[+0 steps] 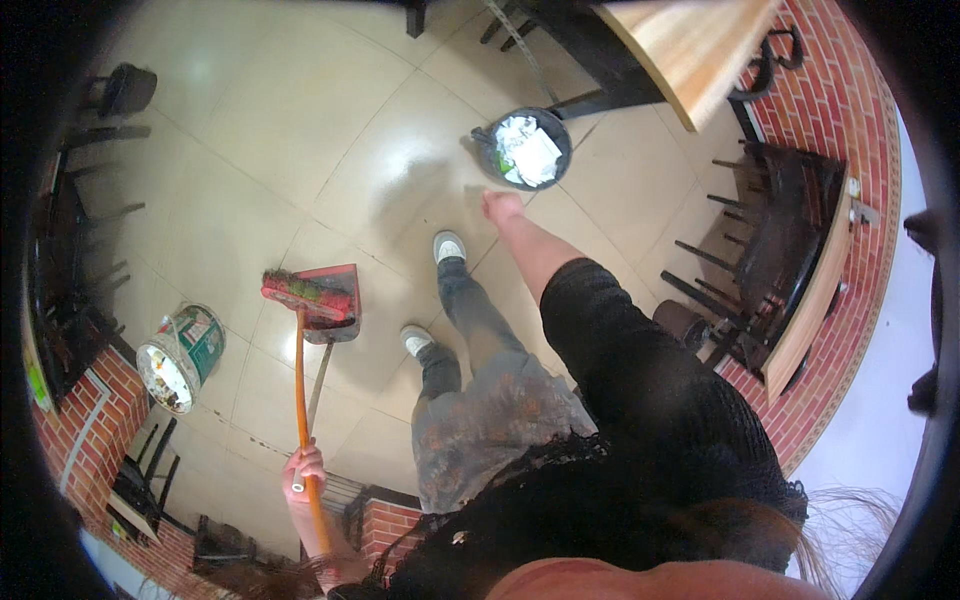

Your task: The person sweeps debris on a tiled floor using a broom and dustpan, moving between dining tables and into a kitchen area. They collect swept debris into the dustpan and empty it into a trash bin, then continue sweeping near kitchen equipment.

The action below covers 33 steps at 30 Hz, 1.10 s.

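My left hand (302, 466) is closed around two handles at once, the orange one of a broom (301, 375) and the pale one of a long-handled dustpan (352, 285). The broom's red head with red and green bristles lies across the dustpan, low over the tiled floor. My right hand (502, 205) reaches forward with its fingers curled in, and nothing shows in it. Just beyond this hand, apart from it in the picture, a round black trash bin (564, 161) stands full of white paper. A dark knotted piece of its liner sticks out at one side.
A green-and-white plastic bucket (201, 341) holding waste stands on the left. A light wooden tabletop (690, 52) juts in above the bin. Dark chairs (787, 217) and another wooden table (814, 322) line the brick wall (862, 112) on the right. More dark furniture (67, 247) is at left.
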{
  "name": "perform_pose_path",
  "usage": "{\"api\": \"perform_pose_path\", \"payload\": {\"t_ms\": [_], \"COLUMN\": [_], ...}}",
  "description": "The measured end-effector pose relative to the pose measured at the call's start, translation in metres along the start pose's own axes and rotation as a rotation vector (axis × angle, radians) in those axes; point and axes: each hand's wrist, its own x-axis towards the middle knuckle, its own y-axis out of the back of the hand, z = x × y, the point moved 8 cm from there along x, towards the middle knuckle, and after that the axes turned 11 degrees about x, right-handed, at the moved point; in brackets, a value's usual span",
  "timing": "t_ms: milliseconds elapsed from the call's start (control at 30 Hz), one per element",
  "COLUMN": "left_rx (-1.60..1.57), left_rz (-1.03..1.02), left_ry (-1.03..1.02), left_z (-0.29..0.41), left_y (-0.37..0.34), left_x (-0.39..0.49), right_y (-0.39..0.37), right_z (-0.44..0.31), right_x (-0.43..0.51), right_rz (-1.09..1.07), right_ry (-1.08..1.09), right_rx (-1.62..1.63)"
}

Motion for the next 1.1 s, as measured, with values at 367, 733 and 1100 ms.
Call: {"api": "perform_pose_path", "payload": {"t_ms": [367, 733, 1100], "left_rx": [-0.083, -0.033, -0.042], "left_rz": [0.150, 0.197, 0.008], "left_ry": [-0.162, -0.158, -0.062], "left_z": [0.012, 0.017, 0.033], "left_y": [-0.003, 0.022, 0.046], "left_x": [-0.007, -0.008, -0.008], "right_y": [-0.001, 0.036, -0.033], "right_z": [0.018, -0.009, -0.187], "right_x": [0.190, 0.064, -0.204], "right_rz": [0.267, 0.263, 0.093], "right_ry": [-0.287, -0.125, 0.672], "right_rx": [-0.245, -0.909, -0.328]}}
